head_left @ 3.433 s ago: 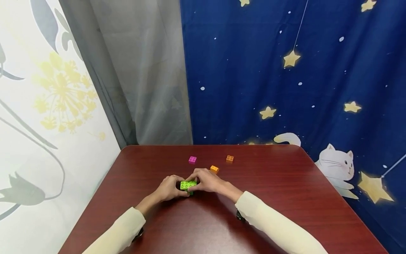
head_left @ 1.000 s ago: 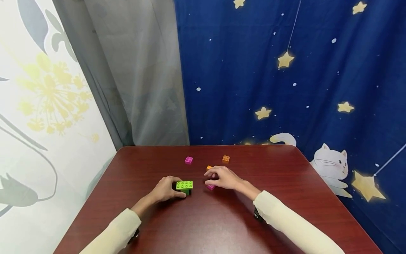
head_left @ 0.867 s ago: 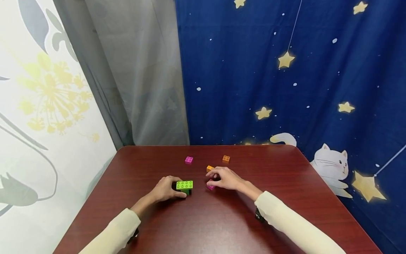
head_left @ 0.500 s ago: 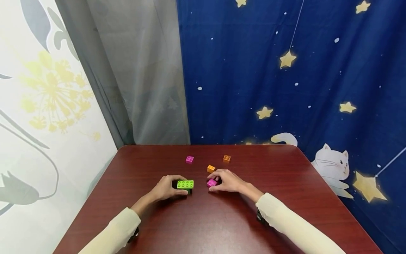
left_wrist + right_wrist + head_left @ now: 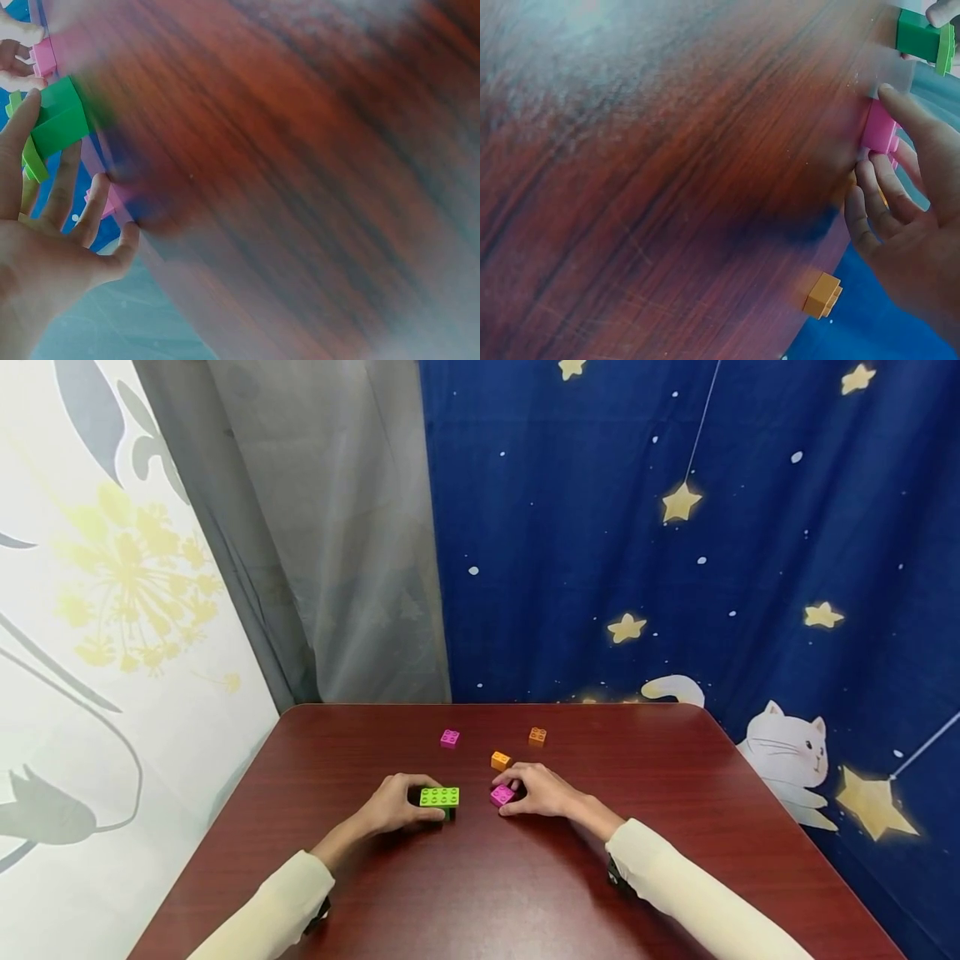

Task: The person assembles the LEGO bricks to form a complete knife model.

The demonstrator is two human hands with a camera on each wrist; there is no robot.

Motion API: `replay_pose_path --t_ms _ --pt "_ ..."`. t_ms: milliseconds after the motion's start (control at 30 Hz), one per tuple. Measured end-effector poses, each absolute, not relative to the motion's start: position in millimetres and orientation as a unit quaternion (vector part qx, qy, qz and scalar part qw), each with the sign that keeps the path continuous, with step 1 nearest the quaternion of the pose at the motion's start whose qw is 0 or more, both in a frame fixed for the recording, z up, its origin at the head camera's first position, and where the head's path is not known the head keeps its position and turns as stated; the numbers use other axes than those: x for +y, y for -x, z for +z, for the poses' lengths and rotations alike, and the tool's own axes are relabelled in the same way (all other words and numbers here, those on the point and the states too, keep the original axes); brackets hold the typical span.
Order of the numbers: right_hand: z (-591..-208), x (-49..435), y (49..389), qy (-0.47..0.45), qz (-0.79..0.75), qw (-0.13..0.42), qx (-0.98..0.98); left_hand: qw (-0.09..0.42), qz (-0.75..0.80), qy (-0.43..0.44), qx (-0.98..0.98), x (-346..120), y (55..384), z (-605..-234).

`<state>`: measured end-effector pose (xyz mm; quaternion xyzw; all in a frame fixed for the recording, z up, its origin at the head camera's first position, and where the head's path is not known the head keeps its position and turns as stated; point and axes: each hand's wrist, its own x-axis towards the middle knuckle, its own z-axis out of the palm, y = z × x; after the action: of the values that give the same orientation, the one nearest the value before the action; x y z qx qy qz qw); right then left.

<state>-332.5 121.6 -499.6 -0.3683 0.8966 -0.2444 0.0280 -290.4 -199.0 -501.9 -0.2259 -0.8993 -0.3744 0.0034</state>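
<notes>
My left hand (image 5: 393, 804) grips a small stack of toy building bricks, with thumb and fingers on opposite sides. Its top is a light green eight-stud brick (image 5: 439, 797); a darker green brick (image 5: 64, 112) sits beneath, plain in the left wrist view. To the right, my right hand (image 5: 542, 791) pinches a magenta four-stud brick (image 5: 502, 795) between thumb and fingers, down at the tabletop. In the right wrist view the thumb lies along one side of this pink-looking brick (image 5: 880, 127), and the fingers are on the other side.
Just beyond the right fingers lies a yellow-orange brick (image 5: 500, 761). Farther back are a second magenta brick (image 5: 449, 739) and a darker orange brick (image 5: 537, 737). All rest on a dark red wooden table (image 5: 465, 893), backed by a blue star-patterned curtain (image 5: 555, 568).
My right hand has let go of the green stack and moved right to the magenta brick, where its fingers have closed in. The left hand has kept hold of the stack.
</notes>
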Motion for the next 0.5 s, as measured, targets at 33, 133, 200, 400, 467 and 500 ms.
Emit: replay_pose_path --t_ms 33,133,200,400,467,500 --pt "-499.9 121.9 332.5 0.369 -0.246 0.028 0.896 0.004 -0.374 0.226 -0.900 -198.8 290.5 -502.0" --pt "-500.5 123.8 333.1 0.371 -0.247 0.027 0.895 0.004 -0.372 0.225 -0.900 -197.3 290.9 -501.7" --pt "-501.4 125.0 333.9 0.374 -0.250 0.024 0.893 0.003 -0.371 0.224 -0.901 -196.4 291.2 -501.6" --pt "-503.4 126.2 334.7 0.374 -0.265 0.013 0.889 -0.001 -0.366 0.222 -0.904 -195.9 291.3 -500.9" --pt "-503.5 126.0 334.3 0.371 -0.270 0.013 0.888 -0.001 -0.363 0.224 -0.905 -196.8 291.3 -500.8" --pt "-503.4 126.0 334.2 0.371 -0.274 0.012 0.887 -0.001 -0.363 0.226 -0.904 -197.2 291.4 -500.8"
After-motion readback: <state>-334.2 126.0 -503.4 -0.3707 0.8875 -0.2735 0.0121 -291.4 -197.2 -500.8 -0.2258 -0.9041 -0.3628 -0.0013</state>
